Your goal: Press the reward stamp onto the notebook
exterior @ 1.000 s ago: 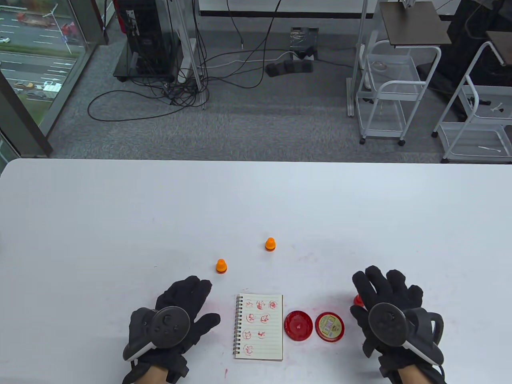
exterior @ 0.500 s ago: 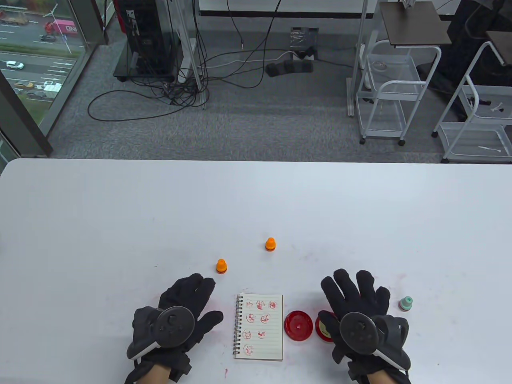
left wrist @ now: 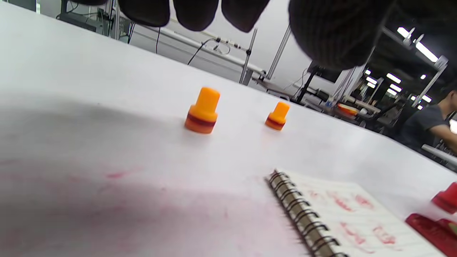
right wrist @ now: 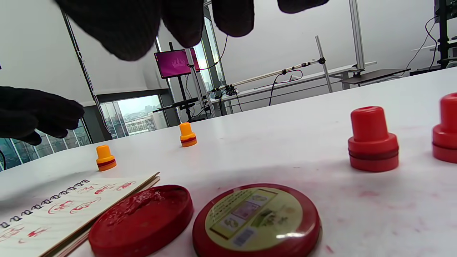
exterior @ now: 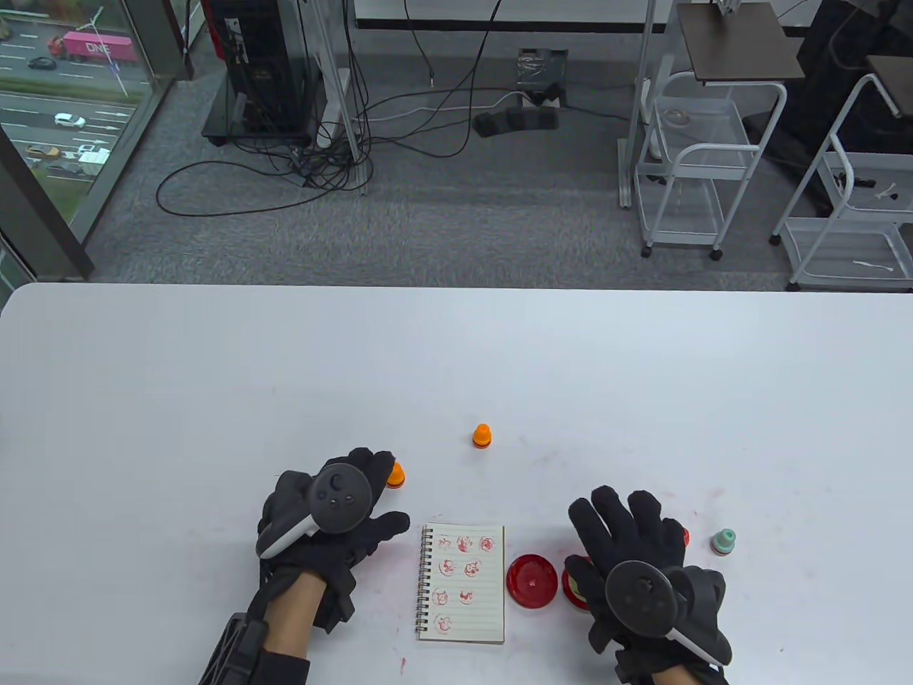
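Left hand [exterior: 335, 514], fingers loose and empty, hovering over near orange stamp [left wrist: 202, 111] beyond spiral notebook [exterior: 462, 583]: pinch its narrow stem squarely, lift upright, ink at open red pad [exterior: 531, 580].

gloves: black knitted cloth, matt and fuzzy — on the left hand [exterior: 335, 514] and the right hand [exterior: 642, 564];
stamps: smooth plastic with a slight sheen, orange stamp [left wrist: 202, 111], red stamp [right wrist: 373, 140];
notebook [exterior: 463, 581]: matt lined paper, metal wire spiral;
ink pad [right wrist: 141, 219]: glossy red plastic rim, rough wet-looking ink;
lid [right wrist: 256, 221]: shiny plastic, glossy printed label;
table [exterior: 214, 371]: smooth white top — faintly ink-smeared
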Motion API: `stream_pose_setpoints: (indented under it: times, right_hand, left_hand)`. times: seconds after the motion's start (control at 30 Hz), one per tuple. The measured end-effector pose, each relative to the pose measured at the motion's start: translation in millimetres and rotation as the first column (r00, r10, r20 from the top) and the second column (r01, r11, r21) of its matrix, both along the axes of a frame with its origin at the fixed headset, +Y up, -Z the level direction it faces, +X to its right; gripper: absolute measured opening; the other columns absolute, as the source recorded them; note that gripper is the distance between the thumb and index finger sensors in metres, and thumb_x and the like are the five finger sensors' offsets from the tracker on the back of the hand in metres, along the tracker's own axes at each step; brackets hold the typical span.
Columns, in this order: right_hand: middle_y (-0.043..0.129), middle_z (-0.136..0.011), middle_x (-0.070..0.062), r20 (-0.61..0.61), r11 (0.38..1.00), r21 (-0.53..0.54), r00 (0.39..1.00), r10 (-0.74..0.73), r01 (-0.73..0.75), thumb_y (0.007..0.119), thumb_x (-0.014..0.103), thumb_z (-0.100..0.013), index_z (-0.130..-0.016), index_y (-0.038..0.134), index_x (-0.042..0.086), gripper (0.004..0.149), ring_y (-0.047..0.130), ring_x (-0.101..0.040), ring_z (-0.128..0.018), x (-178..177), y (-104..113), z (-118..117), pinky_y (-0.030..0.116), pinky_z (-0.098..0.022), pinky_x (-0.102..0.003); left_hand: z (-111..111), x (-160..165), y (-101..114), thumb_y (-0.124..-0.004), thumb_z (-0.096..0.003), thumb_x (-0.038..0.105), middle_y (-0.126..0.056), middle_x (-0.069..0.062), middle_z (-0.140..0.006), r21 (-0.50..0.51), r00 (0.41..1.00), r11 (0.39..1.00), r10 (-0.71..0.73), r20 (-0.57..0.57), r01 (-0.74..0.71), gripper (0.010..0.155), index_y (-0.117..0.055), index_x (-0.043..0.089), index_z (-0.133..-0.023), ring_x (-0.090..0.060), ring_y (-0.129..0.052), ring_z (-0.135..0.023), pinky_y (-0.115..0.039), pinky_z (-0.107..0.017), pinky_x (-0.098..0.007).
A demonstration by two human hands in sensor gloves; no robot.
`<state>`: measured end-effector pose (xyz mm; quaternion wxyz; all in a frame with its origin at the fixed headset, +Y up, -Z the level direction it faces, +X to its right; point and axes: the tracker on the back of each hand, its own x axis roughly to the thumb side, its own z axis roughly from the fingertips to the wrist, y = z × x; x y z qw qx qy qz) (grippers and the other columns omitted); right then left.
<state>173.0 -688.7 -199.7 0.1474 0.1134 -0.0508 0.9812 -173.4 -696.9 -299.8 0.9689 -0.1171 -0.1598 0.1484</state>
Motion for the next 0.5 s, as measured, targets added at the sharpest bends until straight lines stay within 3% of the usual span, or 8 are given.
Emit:
stream_pose_setpoints:
  times: [0.17,0.33,0.5]
  right_hand:
    - [0.049,-0.120,-0.013,0.011,1.000,-0.001,1.000,-0.017,0.017,0.073,0.045,-0.051,-0.108,0.058,0.025,0.063,0.042,-0.062,-0.102,3,0,0,0.044,-0.065,-0.082]
    - [0.049,-0.120,-0.014,-0.017,0.999,0.024,1.000,-0.025,0.025,0.072,0.044,-0.051,-0.108,0.058,0.024,0.062,0.042,-0.062,-0.101,-3,8,3,0.046,-0.065,-0.081]
    - [0.050,-0.119,-0.014,-0.036,0.998,0.059,0.999,-0.006,0.008,0.072,0.044,-0.051,-0.108,0.059,0.024,0.061,0.044,-0.062,-0.101,-9,14,9,0.048,-0.066,-0.080]
  left_hand:
    - [-26,10,-21,-0.079,-0.0440,0.054,-0.042,-0.022,-0.120,-0.034,0.994,0.993,-0.111,-0.025,0.110,0.092,-0.041,0.016,-0.119,-0.052,-0.052,-0.106,-0.052,-0.073,-0.069]
    - [-48,14,-36,-0.081,-0.0431,0.051,-0.060,-0.019,-0.111,-0.027,0.986,0.987,-0.161,-0.031,0.160,0.087,-0.049,0.014,-0.115,-0.044,-0.069,-0.096,-0.065,-0.069,-0.055]
    - [-60,19,-45,-0.083,-0.0425,0.049,-0.070,-0.015,-0.102,-0.032,0.977,0.978,-0.207,-0.044,0.206,0.082,-0.058,0.012,-0.111,-0.038,-0.075,-0.088,-0.067,-0.066,-0.053]
